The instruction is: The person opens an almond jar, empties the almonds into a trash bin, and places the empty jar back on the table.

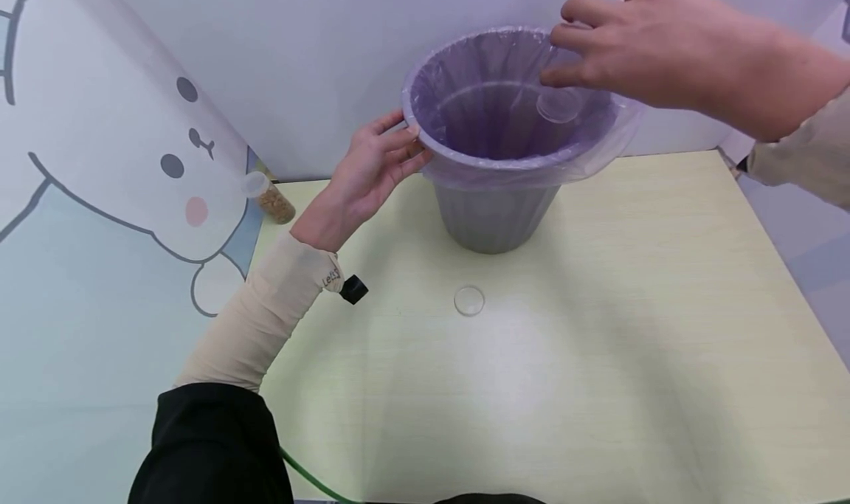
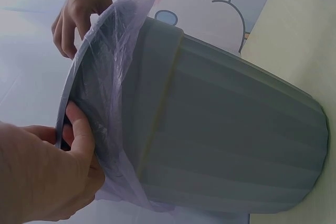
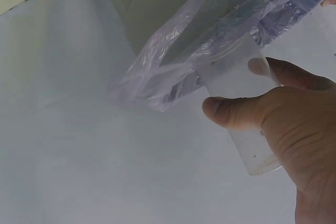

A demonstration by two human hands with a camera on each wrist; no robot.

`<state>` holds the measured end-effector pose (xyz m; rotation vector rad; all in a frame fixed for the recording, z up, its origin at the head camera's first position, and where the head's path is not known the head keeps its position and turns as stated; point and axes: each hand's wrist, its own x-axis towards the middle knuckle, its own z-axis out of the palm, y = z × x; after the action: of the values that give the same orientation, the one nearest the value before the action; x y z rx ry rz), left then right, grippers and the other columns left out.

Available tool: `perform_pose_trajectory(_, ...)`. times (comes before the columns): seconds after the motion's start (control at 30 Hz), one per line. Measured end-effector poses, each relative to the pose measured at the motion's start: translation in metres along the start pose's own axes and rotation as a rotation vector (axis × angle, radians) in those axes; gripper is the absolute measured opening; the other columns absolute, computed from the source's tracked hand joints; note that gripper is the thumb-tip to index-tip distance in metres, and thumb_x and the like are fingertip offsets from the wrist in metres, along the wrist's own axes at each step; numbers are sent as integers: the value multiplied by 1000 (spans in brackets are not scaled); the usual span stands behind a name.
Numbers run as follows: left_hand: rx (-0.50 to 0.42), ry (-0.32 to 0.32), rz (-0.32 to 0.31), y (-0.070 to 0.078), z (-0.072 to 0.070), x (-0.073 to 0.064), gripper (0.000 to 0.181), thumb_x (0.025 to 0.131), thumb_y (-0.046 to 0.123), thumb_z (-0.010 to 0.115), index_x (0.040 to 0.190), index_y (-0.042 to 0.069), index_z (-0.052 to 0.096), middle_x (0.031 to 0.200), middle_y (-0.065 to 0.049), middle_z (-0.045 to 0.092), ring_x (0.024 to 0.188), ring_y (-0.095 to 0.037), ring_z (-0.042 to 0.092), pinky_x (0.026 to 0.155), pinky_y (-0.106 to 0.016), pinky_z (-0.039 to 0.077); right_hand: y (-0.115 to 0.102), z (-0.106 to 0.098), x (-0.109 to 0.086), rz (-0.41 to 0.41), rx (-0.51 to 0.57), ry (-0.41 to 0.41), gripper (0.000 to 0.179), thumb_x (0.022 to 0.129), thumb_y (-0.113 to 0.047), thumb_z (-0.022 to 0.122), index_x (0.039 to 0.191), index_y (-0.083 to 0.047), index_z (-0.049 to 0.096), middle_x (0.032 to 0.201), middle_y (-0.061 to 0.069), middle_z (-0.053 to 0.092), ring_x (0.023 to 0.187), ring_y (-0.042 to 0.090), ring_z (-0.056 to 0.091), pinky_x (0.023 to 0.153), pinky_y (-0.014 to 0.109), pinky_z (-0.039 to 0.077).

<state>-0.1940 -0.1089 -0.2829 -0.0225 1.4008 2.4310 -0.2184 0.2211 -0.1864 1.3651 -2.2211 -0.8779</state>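
Observation:
A grey trash bin (image 1: 494,216) lined with a thin purple plastic bag (image 1: 491,113) stands upright on the table. My left hand (image 1: 378,164) grips the bin's rim on its left side, fingers hooked over the edge in the left wrist view. My right hand (image 1: 651,54) is raised over the bin's right rim. It holds a clear plastic cup (image 3: 239,82) between thumb and fingers, tilted with one end at the bag's edge. In the head view the cup's round end shows against the bin's inside.
A clear round lid (image 1: 469,300) lies on the table (image 1: 598,327) in front of the bin. A small white-capped jar with brownish contents (image 1: 272,200) stands at the left edge, by a cartoon-printed wall panel (image 1: 133,194). A green cable (image 1: 312,478) runs along the near edge.

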Motion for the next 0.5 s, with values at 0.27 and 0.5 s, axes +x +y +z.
perform_pose_trajectory(0.27,5,3,3,0,0,0,53,104,-4,55,155,2,42,137,-17,54,101,-23,61,88,-29,61,-1,2,2,-67,-7,59,83,62,24,86,134,-13,68,132,23,61,130,42,47,125,60,28)
perform_pose_trajectory(0.5,-1,-2,2,0,-1,0,53,104,-3,55,155,2,42,135,-16,54,100,-23,61,87,-29,61,0,4,5,-122,-31,99,73,62,23,86,125,-12,73,119,19,66,125,38,46,120,58,32)
